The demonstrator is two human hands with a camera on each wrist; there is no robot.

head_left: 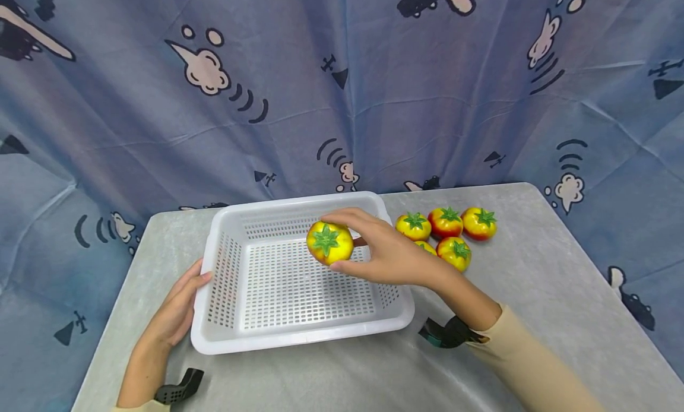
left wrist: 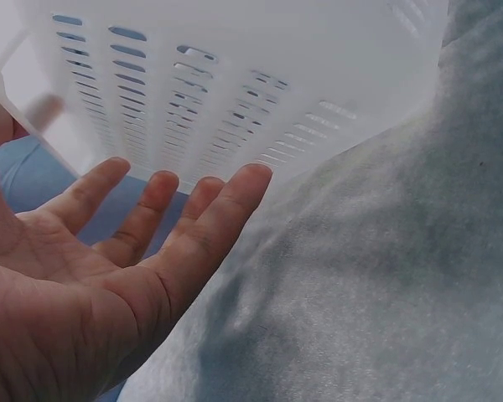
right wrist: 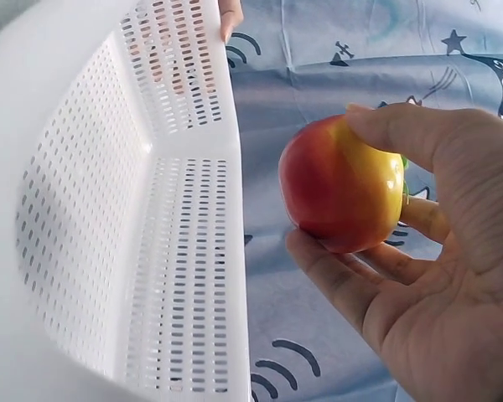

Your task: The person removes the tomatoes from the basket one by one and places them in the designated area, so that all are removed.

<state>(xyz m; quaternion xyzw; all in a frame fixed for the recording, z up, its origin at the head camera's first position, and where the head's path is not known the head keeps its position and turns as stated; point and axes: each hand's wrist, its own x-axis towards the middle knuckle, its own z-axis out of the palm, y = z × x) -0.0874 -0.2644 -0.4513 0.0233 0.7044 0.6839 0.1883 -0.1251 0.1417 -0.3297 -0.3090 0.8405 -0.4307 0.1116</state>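
Observation:
In the head view my right hand (head_left: pixel 382 246) holds a glossy yellow-and-red toy tomato (head_left: pixel 327 243) with a green star-shaped leaf top, above the inside of a white perforated basket (head_left: pixel 303 339). The right wrist view shows the thumb on one side of this tomato (right wrist: pixel 339 184) and the fingers round the other, outside the rim as seen there. My left hand (head_left: pixel 179 305) grips the basket's left side, thumb over the rim. Seen from the left wrist, the fingers of that hand (left wrist: pixel 142 260) lie along the slotted outer wall (left wrist: pixel 235 50).
Several more yellow-and-red tomatoes (head_left: pixel 454 253) lie grouped on the grey table (head_left: pixel 534 293) right of the basket, one partly hidden by my right hand. A blue patterned curtain (head_left: pixel 299 91) hangs behind the table's far edge.

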